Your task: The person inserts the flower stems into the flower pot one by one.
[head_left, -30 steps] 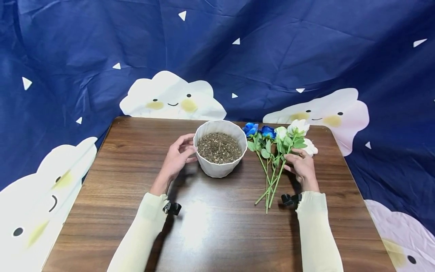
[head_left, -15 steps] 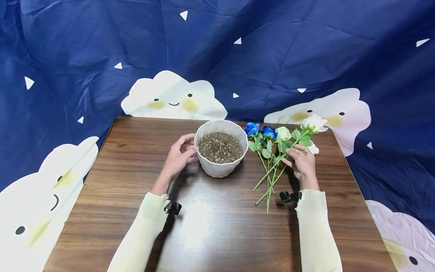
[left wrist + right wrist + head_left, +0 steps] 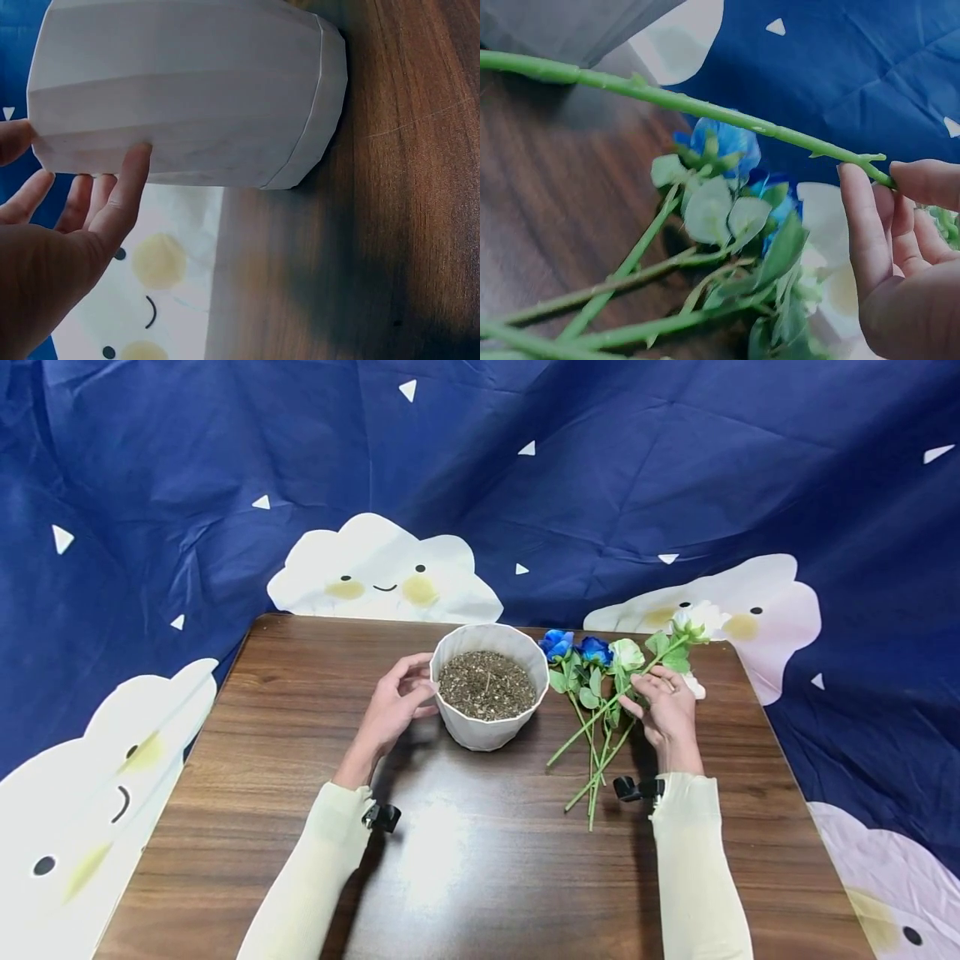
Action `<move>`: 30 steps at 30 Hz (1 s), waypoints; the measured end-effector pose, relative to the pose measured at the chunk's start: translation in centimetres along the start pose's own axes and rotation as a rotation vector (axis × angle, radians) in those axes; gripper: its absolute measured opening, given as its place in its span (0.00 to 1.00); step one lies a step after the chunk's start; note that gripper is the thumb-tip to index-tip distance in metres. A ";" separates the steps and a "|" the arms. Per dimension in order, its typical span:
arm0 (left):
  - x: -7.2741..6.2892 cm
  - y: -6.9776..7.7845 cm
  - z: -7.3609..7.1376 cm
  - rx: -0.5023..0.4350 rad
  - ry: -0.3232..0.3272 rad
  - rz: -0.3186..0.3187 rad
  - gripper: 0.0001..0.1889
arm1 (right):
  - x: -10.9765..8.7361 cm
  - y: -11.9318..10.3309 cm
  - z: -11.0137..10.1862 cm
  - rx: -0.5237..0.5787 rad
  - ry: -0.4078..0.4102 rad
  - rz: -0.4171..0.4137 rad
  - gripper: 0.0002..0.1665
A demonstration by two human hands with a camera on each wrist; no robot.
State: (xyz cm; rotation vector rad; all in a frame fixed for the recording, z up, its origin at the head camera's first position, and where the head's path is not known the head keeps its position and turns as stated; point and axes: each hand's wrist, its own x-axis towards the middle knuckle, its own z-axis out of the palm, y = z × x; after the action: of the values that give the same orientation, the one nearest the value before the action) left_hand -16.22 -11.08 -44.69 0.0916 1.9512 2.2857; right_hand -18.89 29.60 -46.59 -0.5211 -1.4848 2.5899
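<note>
A white faceted flowerpot (image 3: 483, 736), filled with brown soil (image 3: 487, 685), stands upright on the table. My left hand (image 3: 393, 706) rests its fingertips against the pot's left side, also seen on the pot wall (image 3: 187, 97) in the left wrist view. My right hand (image 3: 669, 714) pinches the green stem (image 3: 697, 109) of a white rose (image 3: 690, 628) between thumb and fingers. That stem slants down to the left, above other flowers. Beneath it lie two blue roses, one at the left (image 3: 557, 644) and one beside it (image 3: 596, 650), and a pale white rose (image 3: 627, 655).
Another white bloom (image 3: 696, 686) lies partly hidden behind my right hand. Crossed stems (image 3: 592, 793) spread over the brown wooden table (image 3: 487, 877) right of the pot. A blue cloth (image 3: 450, 460) with white clouds hangs behind the table.
My right hand has tilted the white rose: its bloom swung right and its stem end moved left and up, away from the other stems. The left hand and pot stay in place.
</note>
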 end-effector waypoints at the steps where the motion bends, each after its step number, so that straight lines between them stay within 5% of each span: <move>1: 0.0 0.0 0.0 -0.001 0.000 0.001 0.27 | 0.0 -0.1 0.2 0.003 -0.006 -0.006 0.21; 30: 0.1 -0.1 0.0 -0.016 -0.009 -0.003 0.27 | -1.9 -5.0 6.5 0.145 -0.110 -0.211 0.23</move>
State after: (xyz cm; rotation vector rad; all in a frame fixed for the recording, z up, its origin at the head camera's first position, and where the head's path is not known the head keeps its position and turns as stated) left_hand -16.26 -11.01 -44.80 0.0969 1.9278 2.2944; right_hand -19.74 26.39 -38.82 -0.1971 -1.2896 2.5682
